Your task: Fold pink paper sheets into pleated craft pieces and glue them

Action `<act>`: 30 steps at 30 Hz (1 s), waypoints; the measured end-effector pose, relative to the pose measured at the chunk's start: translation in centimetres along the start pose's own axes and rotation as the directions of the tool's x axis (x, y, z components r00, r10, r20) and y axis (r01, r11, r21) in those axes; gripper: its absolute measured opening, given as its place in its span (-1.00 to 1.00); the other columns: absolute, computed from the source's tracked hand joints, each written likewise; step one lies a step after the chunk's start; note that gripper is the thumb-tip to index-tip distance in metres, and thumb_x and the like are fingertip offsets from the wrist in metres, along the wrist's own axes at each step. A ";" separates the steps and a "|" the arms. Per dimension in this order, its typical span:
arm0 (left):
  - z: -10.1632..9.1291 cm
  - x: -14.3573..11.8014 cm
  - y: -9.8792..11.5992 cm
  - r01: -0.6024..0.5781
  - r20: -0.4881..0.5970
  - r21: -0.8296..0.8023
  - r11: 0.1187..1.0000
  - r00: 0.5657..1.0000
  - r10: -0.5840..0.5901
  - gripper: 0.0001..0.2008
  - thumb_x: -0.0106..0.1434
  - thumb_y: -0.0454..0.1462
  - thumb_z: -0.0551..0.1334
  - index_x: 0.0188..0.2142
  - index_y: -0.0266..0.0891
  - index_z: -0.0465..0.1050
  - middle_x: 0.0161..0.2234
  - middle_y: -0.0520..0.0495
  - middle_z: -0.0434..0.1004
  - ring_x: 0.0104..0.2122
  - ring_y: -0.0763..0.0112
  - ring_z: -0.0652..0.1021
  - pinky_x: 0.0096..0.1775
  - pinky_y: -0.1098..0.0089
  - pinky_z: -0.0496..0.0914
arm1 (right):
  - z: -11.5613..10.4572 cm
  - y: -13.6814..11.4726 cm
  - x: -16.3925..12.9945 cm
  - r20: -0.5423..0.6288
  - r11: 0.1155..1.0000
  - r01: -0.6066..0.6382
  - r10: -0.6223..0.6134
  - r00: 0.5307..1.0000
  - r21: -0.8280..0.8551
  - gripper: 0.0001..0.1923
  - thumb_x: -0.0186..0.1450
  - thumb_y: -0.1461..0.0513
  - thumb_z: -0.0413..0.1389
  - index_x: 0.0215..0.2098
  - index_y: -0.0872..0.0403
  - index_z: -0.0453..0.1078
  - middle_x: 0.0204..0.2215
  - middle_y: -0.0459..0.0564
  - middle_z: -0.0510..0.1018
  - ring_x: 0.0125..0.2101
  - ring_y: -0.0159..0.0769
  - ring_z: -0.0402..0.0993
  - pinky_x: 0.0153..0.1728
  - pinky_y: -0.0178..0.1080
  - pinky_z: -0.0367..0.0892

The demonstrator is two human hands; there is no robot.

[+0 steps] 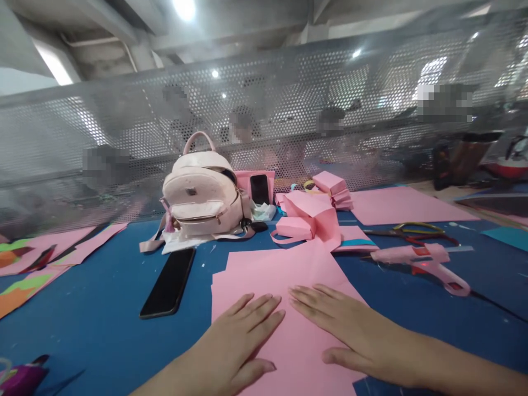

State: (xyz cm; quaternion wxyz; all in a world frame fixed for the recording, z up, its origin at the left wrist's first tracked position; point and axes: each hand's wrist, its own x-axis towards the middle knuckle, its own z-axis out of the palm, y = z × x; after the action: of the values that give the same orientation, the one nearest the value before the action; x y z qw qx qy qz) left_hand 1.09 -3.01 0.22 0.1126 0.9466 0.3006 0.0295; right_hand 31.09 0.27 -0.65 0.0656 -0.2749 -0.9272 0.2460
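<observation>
Sheets of pink paper lie overlapped on the blue table in front of me. My left hand rests flat on the left part of the paper, its fingers stretched out and holding nothing. Opposite it, my right hand is also flat on the paper, fingers extended and thumb apart. The two sets of fingertips point toward each other with a small gap. Beyond the sheets stand folded pink paper pieces, one shaped like a small box with a strip loop.
A pink glue gun with a black cord lies to the right, near scissors. At left is a black phone, with a pale backpack behind. Another purple glue gun is lower left. A perforated metal screen closes off the back.
</observation>
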 end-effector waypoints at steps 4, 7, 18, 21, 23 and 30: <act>0.6 0.7 -1.1 -0.005 0.037 -0.023 1.000 0.999 0.006 -0.27 0.40 -0.02 0.06 0.39 -0.12 -0.31 0.39 -0.14 -0.21 0.34 0.09 0.01 0.28 -0.04 0.00 | 0.4 0.8 0.1 0.019 0.999 -0.029 0.029 0.999 0.039 -0.25 0.37 -0.02 0.04 0.39 -0.12 -0.22 0.38 -0.05 -0.11 0.35 -0.06 -0.21 0.32 0.07 -0.20; 1.2 1.1 -1.7 -0.015 0.063 -0.003 1.000 0.998 0.015 -0.24 0.40 0.01 0.03 0.39 -0.15 -0.36 0.39 -0.16 -0.24 0.34 0.08 -0.01 0.28 -0.04 -0.01 | 0.5 1.0 0.2 0.059 0.997 -0.063 0.061 0.996 0.039 -0.23 0.38 -0.04 0.01 0.39 -0.12 -0.27 0.39 -0.09 -0.18 0.35 -0.05 -0.26 0.32 0.09 -0.24; 0.0 0.6 -1.4 0.032 -0.033 -0.031 0.999 0.999 -0.033 -0.36 0.38 -0.15 0.12 0.36 -0.10 -0.12 0.37 -0.08 -0.01 0.32 0.25 0.12 0.29 0.05 0.04 | 0.0 0.3 0.2 0.100 0.995 -0.095 0.099 0.990 -0.038 -0.26 0.40 -0.09 -0.10 0.40 -0.11 -0.32 0.39 -0.07 -0.21 0.36 -0.05 -0.29 0.29 0.19 -0.18; -0.2 0.4 -2.6 0.183 -0.169 -0.033 0.982 0.968 -0.186 -0.48 0.40 -0.21 0.08 0.32 -0.11 0.03 0.34 -0.12 0.07 0.30 0.23 0.16 0.28 0.04 0.08 | -0.3 -0.2 0.0 0.099 0.994 -0.089 0.096 0.990 -0.070 -0.29 0.42 -0.09 -0.14 0.40 -0.09 -0.30 0.39 -0.06 -0.19 0.36 -0.06 -0.28 0.29 0.20 -0.18; -0.2 0.5 -3.7 0.278 -0.243 -0.066 0.958 0.927 -0.286 -0.47 0.39 -0.21 0.09 0.31 -0.15 0.04 0.32 -0.19 0.11 0.29 0.16 0.18 0.25 0.00 0.12 | -0.5 -0.5 -0.1 0.082 0.994 -0.076 0.083 0.993 -0.082 -0.31 0.43 -0.08 -0.15 0.40 -0.07 -0.25 0.39 -0.03 -0.15 0.36 -0.06 -0.25 0.29 0.19 -0.16; -0.3 1.5 -5.7 0.295 -0.314 -0.142 0.945 0.892 -0.325 -0.39 0.32 -0.19 0.19 0.30 -0.16 0.04 0.26 -0.20 0.24 0.22 0.08 0.28 0.24 -0.04 0.09 | -0.9 -1.7 0.4 -0.062 0.991 -0.049 0.042 0.997 -0.121 -0.43 0.42 0.04 -0.06 0.34 0.01 0.07 0.32 0.09 0.15 0.30 -0.06 0.05 0.26 0.12 0.06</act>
State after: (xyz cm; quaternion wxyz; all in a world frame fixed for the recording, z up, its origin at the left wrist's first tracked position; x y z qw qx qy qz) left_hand -0.88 2.41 -0.85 0.1063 0.8616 0.4608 0.1846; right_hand 30.19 -0.43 0.98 0.0706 -0.3067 -0.9316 0.1819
